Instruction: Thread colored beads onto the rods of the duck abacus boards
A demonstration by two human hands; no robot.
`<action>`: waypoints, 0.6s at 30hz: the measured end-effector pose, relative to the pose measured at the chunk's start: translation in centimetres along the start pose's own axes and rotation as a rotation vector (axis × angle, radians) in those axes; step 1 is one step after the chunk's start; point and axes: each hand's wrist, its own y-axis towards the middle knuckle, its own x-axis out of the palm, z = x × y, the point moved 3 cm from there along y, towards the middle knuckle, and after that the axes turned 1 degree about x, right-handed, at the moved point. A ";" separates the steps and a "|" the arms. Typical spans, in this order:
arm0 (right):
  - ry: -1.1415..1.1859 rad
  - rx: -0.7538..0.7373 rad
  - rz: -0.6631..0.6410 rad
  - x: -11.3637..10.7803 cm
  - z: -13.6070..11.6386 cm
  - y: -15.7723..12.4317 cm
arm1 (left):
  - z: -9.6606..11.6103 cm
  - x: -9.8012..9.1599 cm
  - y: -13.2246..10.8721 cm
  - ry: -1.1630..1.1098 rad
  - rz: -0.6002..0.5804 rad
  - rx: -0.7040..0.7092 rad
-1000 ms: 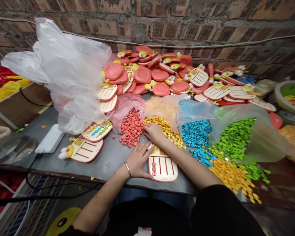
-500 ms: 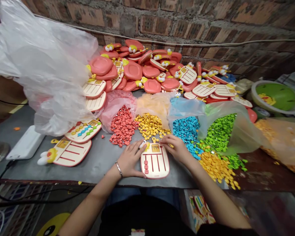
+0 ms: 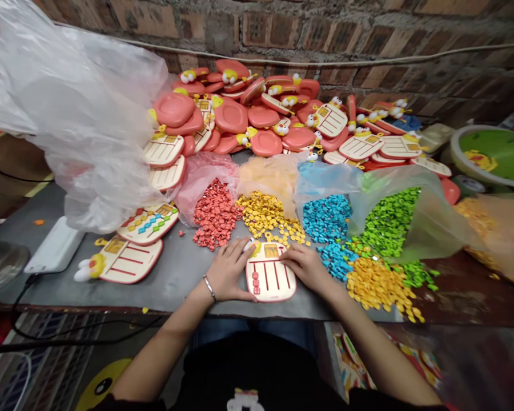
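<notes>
Hands first: where are they?

Both on the abacus board (image 3: 270,279), a cream toy with a chick head at its top left corner. It lies flat on the grey surface (image 3: 175,279). The left hand (image 3: 227,271) presses against the board's left edge, its fingers (image 3: 239,249) spread and released, gripping nothing. The right hand (image 3: 306,267) rests on the top right edge, its fingers (image 3: 288,257) loosely curled. Whether they pinch a bead, I can't tell.

What's on the board?

A short column of red beads (image 3: 256,282) sits at its left side. The other columns show only their red lines.

And around it?

Just beyond the board, from left to right, lie a heap of red beads (image 3: 215,214), yellow beads (image 3: 263,214), blue beads (image 3: 326,218) and green beads (image 3: 392,222), each spilling from an open plastic bag. Orange-yellow beads (image 3: 374,282) have spread to the board's right.

Left of the board?

A second board (image 3: 122,261) with no beads, then a third board (image 3: 148,224) holding a row of coloured beads, both lying on the surface. A white box (image 3: 55,245) sits farther left.

Behind it?

A large heap of red-backed boards (image 3: 244,114), piled against a brick wall (image 3: 257,34).
</notes>
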 end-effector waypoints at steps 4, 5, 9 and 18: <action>0.111 -0.033 -0.085 0.4 -0.1 1.1 | -0.2 0.0 -0.1 0.002 0.003 0.009; 0.136 -0.046 -0.107 0.8 -0.2 1.4 | -0.2 0.0 -0.1 0.001 -0.002 0.015; 0.160 -0.068 -0.064 3.2 -1.8 2.7 | -0.1 -0.1 0.0 0.000 -0.016 0.018; 0.453 -0.038 -0.160 2.1 -2.6 2.9 | 0.0 0.1 0.0 0.002 -0.014 0.026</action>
